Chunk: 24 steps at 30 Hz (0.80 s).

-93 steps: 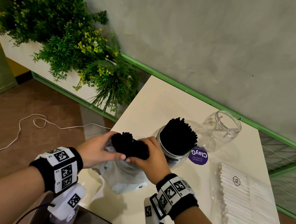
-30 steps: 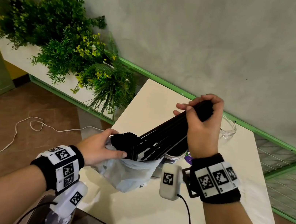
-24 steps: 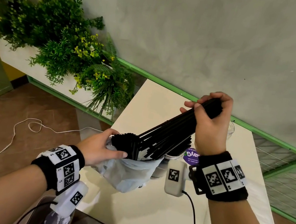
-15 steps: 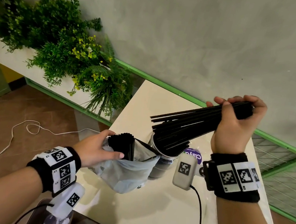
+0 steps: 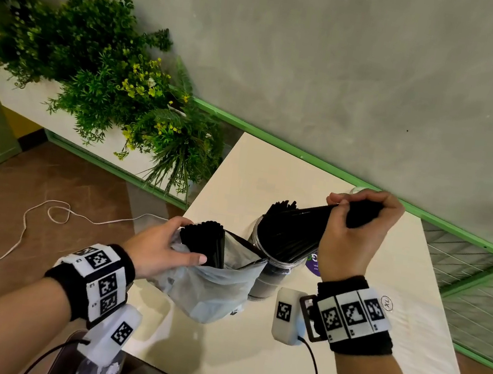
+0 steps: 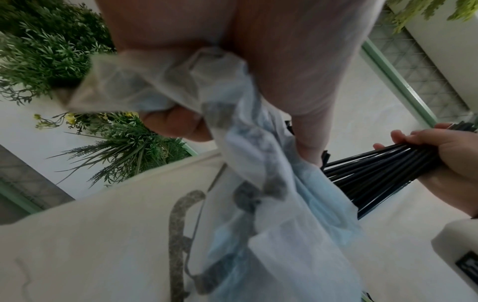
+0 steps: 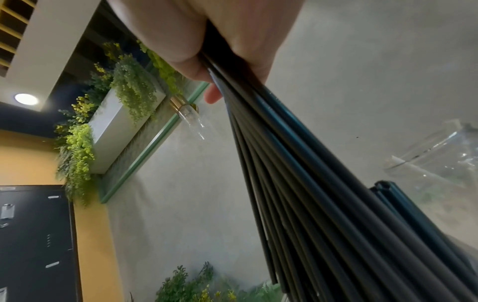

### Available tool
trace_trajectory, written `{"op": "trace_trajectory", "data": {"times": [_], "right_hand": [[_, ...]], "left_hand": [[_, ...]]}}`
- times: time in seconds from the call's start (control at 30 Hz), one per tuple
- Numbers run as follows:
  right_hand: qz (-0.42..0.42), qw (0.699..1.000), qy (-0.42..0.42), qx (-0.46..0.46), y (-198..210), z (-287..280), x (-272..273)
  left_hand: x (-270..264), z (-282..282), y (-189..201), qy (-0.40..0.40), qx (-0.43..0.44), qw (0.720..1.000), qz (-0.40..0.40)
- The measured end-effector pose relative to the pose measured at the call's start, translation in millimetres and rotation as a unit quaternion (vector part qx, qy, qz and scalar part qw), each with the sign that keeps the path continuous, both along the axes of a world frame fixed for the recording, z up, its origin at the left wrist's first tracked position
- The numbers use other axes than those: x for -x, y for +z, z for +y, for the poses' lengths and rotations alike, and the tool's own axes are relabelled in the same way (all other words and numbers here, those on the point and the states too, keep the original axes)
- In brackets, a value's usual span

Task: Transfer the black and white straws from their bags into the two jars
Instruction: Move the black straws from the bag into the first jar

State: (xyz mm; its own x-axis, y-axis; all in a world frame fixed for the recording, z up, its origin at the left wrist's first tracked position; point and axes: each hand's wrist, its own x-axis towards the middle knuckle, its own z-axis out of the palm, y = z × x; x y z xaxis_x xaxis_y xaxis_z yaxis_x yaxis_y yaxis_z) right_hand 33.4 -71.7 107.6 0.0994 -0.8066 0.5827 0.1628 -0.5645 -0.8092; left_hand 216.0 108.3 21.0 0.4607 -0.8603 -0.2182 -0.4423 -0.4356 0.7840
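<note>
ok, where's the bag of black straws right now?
Head view, left of centre: the bag sits at the table's left edge, held open by the left hand, right beside the jar.

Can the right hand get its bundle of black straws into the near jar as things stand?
Probably yes. The right hand grips the bundle of black straws tilted, lower ends already at the open mouth of the near jar. That jar already holds black straws, so it may be tight.

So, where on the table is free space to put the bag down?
Bare table lies beyond the jar, toward the wall, and in front of the bag. Around the jar and both hands it is crowded.
</note>
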Motion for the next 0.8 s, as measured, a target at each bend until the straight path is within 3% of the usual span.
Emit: {"op": "trace_trajectory", "data": {"times": [0.33, 0.6, 0.8], "right_hand": [[0.043, 0.997, 0.025, 0.053, -12, 1, -16], [0.081, 0.995, 0.057, 0.000, -37, -10, -27], [0.145, 0.962, 0.195, -0.124, -45, -25, -13]], "left_hand": [[-7, -3, -6, -0.008, 0.003, 1.000, 0.002], [-11, -4, -8, -0.008, 0.010, 1.000, 0.028], [-9, -1, -5, -0.002, 0.024, 0.999, 0.039]]}}
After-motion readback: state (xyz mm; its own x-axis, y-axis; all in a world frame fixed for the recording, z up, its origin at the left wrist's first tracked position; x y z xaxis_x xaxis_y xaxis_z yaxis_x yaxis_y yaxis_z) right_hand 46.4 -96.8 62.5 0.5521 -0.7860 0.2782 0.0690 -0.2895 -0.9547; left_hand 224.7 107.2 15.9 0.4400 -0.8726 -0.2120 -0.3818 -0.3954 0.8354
